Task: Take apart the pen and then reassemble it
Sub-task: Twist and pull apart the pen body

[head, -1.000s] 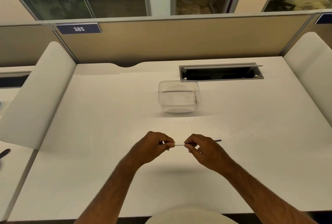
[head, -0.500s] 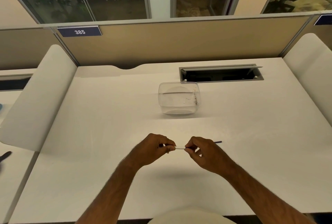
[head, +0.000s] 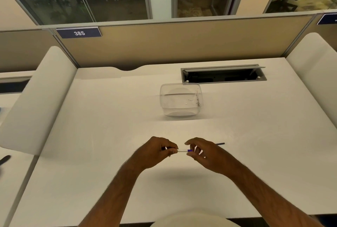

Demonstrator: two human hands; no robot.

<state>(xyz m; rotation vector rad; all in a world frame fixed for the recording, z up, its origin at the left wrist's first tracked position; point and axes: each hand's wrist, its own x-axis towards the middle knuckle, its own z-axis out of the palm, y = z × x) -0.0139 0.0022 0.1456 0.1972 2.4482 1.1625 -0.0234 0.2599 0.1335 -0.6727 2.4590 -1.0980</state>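
Note:
My left hand [head: 155,151] pinches a white pen barrel [head: 182,150] just above the desk, near the front middle. The barrel points right and ends in a short blue tip [head: 189,150]. My right hand [head: 206,154] is beside that tip with its fingers spread and curled loosely around it, not touching it. A thin dark rod [head: 220,143], which looks like the pen's refill, lies on the desk behind my right hand, partly hidden by it.
A clear plastic container [head: 180,100] stands on the white desk [head: 109,135] beyond my hands. A cable slot [head: 223,74] is open at the back right. Curved white dividers [head: 36,99] flank the desk on both sides.
My right hand's fingers were pinched on the barrel's right end; they have now let go and spread, baring the blue tip. My left hand keeps its hold.

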